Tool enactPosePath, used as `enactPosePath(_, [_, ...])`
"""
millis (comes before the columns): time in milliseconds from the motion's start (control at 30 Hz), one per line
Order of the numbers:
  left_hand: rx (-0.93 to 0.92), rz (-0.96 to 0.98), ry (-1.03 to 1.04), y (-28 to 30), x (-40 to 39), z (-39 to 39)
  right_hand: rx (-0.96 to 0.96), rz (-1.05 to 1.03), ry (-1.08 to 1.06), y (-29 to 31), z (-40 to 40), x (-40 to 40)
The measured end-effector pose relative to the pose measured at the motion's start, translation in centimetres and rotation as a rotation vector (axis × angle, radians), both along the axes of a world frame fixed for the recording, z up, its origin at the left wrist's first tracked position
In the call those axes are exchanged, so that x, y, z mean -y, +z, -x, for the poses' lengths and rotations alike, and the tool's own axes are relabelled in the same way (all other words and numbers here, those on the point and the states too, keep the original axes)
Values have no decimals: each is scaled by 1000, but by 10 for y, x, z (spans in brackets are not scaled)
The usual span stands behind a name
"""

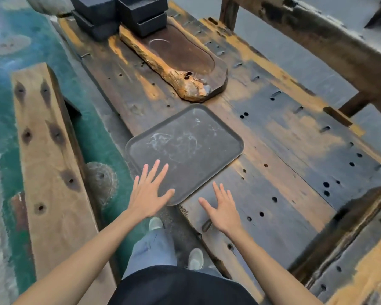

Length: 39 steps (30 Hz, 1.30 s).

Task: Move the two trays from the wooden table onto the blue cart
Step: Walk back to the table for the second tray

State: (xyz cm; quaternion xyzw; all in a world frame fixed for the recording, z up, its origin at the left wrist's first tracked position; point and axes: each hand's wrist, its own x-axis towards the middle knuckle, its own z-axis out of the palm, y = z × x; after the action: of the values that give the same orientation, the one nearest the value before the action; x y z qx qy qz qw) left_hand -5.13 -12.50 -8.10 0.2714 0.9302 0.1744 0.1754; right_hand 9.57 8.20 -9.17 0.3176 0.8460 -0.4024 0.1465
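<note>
A dark grey rectangular tray (191, 142) with rounded corners and pale scuff marks lies flat on the worn wooden table (295, 137), its near corner jutting past the table's left edge. My left hand (149, 190) hovers spread over the tray's near left corner, holding nothing. My right hand (222, 208) is spread flat over the tabletop just right of the tray's near corner, also with nothing in it. Only one such tray shows. No blue cart is in view.
A carved wooden tea tray (178, 60) lies further back on the table, with stacked black boxes (141, 14) behind it. A long wooden bench (46, 155) stands at the left over a green floor. Wooden chair frames (330, 38) stand at the right.
</note>
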Motion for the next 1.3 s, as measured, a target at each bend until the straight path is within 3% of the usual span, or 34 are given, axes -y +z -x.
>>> enactPosePath(100, [68, -159, 11, 8, -20, 59, -59, 239, -221, 7, 39, -23])
enactPosePath(233, [137, -217, 65, 2, -34, 127, -90, 523, -550, 7, 67, -37])
enactPosePath(500, [311, -151, 80, -11, -110, 298, -183, 559, -1113, -12, 128, -83])
enactPosePath(667, [478, -40, 21, -22, -165, 389, -206, 574, -1249, -27, 176, -94])
enactPosePath(800, [895, -77, 235, -26, -197, 433, -223, 694, -1388, -44, 215, -104])
enactPosePath(867, [992, -55, 276, -32, -205, 450, -216, 713, -1463, -50, 225, -107])
enactPosePath(1100, [1137, 13, 276, -52, -229, 481, -238, 853, -1640, -61, 226, -110])
enactPosePath(1300, [1195, 51, 204, -53, -249, 469, -303, 829, -1732, -62, 199, -109])
